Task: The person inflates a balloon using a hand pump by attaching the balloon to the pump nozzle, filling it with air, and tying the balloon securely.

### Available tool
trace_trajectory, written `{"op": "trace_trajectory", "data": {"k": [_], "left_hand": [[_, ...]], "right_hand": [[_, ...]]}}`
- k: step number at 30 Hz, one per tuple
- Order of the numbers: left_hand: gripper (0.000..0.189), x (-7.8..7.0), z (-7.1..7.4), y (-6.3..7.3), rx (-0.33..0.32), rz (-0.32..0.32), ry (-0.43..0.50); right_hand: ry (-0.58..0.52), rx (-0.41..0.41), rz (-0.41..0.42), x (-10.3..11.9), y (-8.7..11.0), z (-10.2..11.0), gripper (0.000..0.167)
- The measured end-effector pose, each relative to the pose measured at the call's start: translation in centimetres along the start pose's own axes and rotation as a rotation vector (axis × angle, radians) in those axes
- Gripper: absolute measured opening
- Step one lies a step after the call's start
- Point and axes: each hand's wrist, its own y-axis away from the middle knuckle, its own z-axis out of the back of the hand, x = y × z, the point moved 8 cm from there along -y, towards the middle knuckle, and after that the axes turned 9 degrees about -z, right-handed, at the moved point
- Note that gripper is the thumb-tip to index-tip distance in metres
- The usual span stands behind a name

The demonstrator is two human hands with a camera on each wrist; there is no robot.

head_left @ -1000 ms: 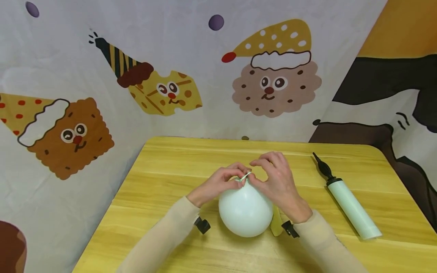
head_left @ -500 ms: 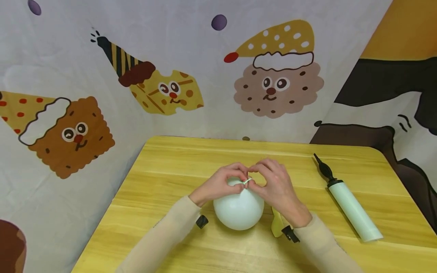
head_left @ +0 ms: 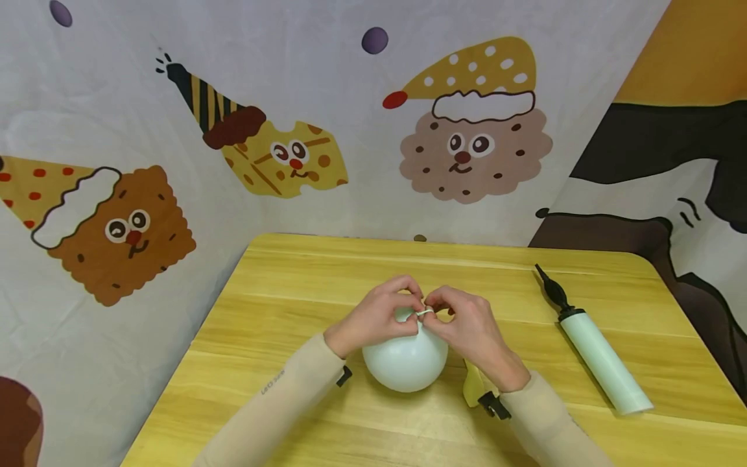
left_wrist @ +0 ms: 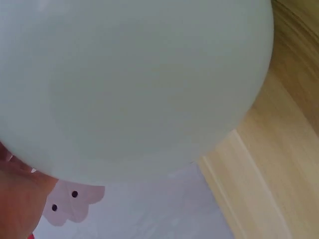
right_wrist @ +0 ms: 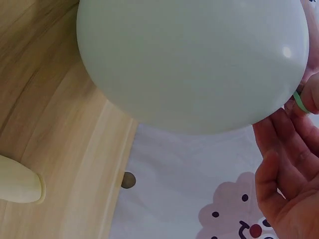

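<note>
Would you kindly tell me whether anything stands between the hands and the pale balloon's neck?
Nothing visible does: the left hand and right hand are both at the neck of the pale balloon. The yellow balloon and pump lie to the right.

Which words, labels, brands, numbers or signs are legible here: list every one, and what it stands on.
None can be read.
Beige cloth left sleeve: a short line of dark lettering, too small and blurred to read.
Beige cloth right sleeve: a faint dark mark, too small to tell if it is lettering.
Round pale mint balloon and mint-and-black plastic tube-shaped air pump: no text visible.
</note>
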Motion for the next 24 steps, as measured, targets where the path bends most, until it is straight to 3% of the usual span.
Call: {"op": "trace_trajectory", "data": {"k": [3,9,13,18,22,24], "left_hand": [[0.016,-0.2,0.1,0.1,-0.048,0.006,0.0],[0.014,0.8,0.3,1.0,-0.159,0.174,0.091],[0.012,1.4,0.6,1.6,-0.223,0.228,0.102],[0.017,2.0,0.9,2.3,-0.247,0.246,0.142],[0.013,1.7,0.9,2.2,-0.237,0.202,0.163],[0.01,1.1,1.1,1.9,-0.226,0.147,0.139]], "right_hand": [[-0.003,-0.01,-0.01,-0.1,0.0,0.1,0.014],[0.003,-0.119,0.065,0.4,0.4,0.0,0.021],[0.024,-0.212,0.103,0.6,0.9,0.0,0.025],[-0.014,-0.249,0.095,0.1,1.1,0.2,0.023],[-0.057,-0.217,0.066,-0.2,1.0,0.3,0.022],[-0.061,-0.213,0.05,-0.3,1.0,0.3,0.022]]}}
